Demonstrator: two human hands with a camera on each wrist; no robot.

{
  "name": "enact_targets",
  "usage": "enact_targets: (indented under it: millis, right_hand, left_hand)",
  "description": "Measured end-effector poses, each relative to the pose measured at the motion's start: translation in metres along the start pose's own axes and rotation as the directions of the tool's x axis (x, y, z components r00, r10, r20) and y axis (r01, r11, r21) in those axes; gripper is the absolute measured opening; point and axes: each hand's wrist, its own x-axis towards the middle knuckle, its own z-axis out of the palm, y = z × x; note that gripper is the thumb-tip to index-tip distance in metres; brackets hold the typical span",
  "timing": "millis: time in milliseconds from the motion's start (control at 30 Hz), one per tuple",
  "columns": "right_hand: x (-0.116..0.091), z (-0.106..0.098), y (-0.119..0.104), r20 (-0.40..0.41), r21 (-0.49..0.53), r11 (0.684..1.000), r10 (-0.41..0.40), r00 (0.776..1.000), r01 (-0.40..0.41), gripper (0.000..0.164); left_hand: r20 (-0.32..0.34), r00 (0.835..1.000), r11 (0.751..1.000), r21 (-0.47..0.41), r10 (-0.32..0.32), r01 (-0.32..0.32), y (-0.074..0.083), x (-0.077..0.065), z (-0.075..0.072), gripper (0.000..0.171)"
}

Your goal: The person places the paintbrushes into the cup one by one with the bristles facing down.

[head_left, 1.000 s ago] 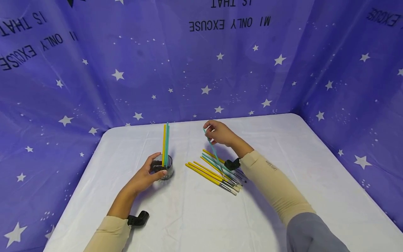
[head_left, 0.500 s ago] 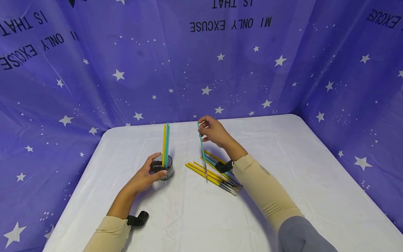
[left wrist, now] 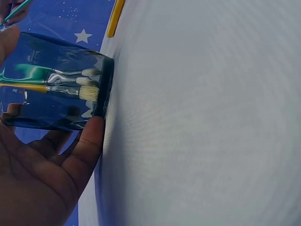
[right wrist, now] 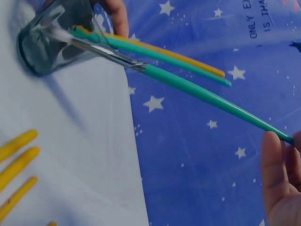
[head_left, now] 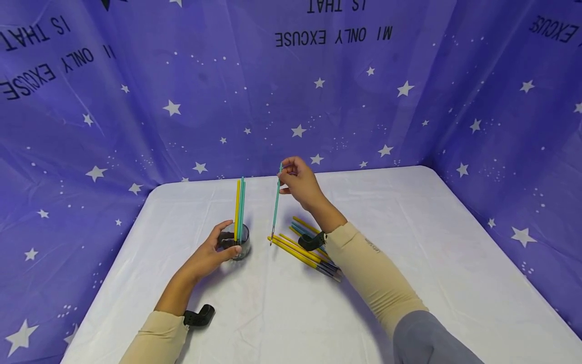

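My left hand (head_left: 211, 257) grips a clear dark-tinted glass (left wrist: 56, 52) standing on the white table. Inside it lean one yellow paintbrush (head_left: 237, 207) and two teal paintbrushes (head_left: 243, 202), bristles down, as the left wrist view shows through the glass wall. With thumb and fingers, my right hand (head_left: 301, 183) pinches a teal paintbrush (right wrist: 202, 94) near its handle end. That brush hangs bristles down, to the right of the glass in the head view. Below my right forearm lies a loose pile of yellow paintbrushes (head_left: 293, 250) and teal ones, partly hidden by the wrist.
The white-covered table (head_left: 254, 313) ends at a purple curtain (head_left: 254, 101) printed with stars, which rises at the back and both sides. A black wrist camera (head_left: 200, 316) sits on the left wrist, and another wrist camera (head_left: 311, 241) overlaps the pile.
My right hand has lifted the teal paintbrush off over the pile and carried it left toward the glass, turning it nearly upright. The left hand and glass have stayed in place.
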Motion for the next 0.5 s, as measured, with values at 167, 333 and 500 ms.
enact_targets:
  millis: [167,333,500]
  right_hand:
    - [0.0,0.012,-0.008,-0.033,0.063,0.997,-0.034,0.999,0.036,0.027]
    - [-0.001,0.022,-0.016,-0.045,0.112,0.992,-0.055,0.997,0.06,0.029]
    - [-0.003,0.03,-0.018,-0.079,0.14,0.986,-0.08,0.994,0.09,0.029]
  left_hand:
    - [-0.001,1.0,1.0,0.011,-0.004,0.004,-0.001,0.0,0.001,0.082]
    - [-0.001,1.0,1.0,0.012,-0.006,0.006,0.0,-0.001,0.001,0.083]
    - [0.001,1.0,1.0,0.027,-0.001,0.001,-0.001,0.001,0.0,0.082]
